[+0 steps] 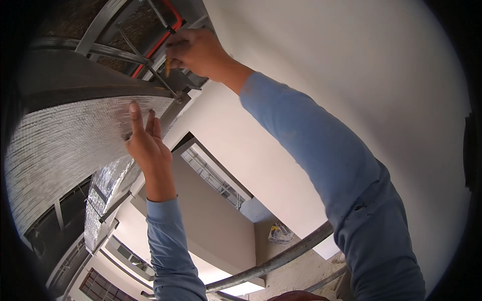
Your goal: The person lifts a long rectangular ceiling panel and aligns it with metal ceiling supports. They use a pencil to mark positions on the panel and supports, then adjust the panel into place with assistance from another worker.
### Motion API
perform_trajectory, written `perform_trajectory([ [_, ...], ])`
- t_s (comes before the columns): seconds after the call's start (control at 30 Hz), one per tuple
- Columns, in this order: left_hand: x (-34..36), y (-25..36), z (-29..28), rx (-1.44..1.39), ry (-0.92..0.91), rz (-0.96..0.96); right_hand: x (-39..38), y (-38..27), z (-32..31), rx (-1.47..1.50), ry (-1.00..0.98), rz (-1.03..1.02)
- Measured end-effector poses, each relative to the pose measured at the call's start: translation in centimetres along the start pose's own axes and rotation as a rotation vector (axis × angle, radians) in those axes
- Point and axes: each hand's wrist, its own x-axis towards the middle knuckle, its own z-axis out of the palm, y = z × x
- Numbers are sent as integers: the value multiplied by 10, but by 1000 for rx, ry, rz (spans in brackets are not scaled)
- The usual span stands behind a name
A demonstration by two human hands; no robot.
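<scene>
Both my arms, in blue sleeves, reach up toward the ceiling space. My left hand [149, 143] has its fingers stretched out against or just in front of a silver foil-covered duct [75, 130]; I cannot tell whether they touch. Higher up, my right hand [198, 52] is closed, with a thin yellowish-brown piece [168, 66] at its fingertips, too blurred to name. This hand is beside a red pipe [153, 50] and a thin metal rod [163, 82] that runs down to a bracket at the duct's end [179, 97].
A pale wall [351, 65] rises close on the right. Metal ceiling framing [108, 51] crosses above the duct. Below me runs a curved grey metal rail [281, 258]. Farther down are an opening in the wall [213, 173] and a plastic bag [280, 233] on the dusty floor.
</scene>
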Motion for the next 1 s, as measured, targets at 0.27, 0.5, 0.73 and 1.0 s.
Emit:
perform_trajectory([
  [0.27,2,2,-2,9,-7,-15,90,24,49,-1233,-449,-888],
  [0.5,1,3,-2,-5,-3,-23,83,20,49,-703,-608,-187],
  [0.73,4,-5,-3,-18,50,-26,66,8,56,-368,-476,12],
  [1.0,-5,6,6,-53,-1,-6,72,-62,58,-303,-580,15],
])
